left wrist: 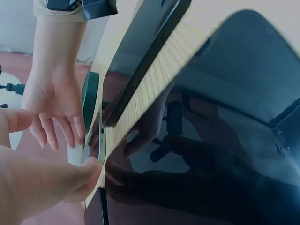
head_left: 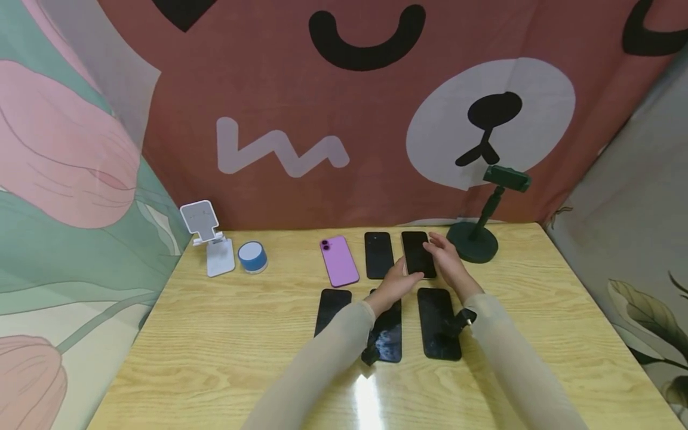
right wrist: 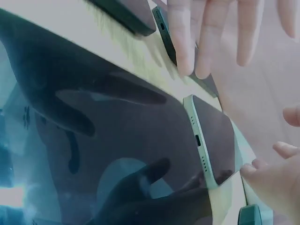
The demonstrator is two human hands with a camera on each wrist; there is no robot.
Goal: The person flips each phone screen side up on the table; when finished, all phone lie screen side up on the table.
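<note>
Black-screened smartphone [head_left: 418,254], flat on wood-grain table [head_left: 236,358], back row, beside green phone stand [head_left: 474,243]. Left hand [head_left: 395,288], right hand [head_left: 450,261]: either side, loose-fingered, grasping nothing. Hazard: should the right wrist dip, its camera [head_left: 463,321] could scrape the front-right phone [head_left: 436,307].

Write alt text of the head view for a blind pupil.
A person's left hand and right hand flank a black phone, one of six phones in two rows on a wooden table. A white stand and blue cylinder sit at picture left, a green stand at right.
</note>
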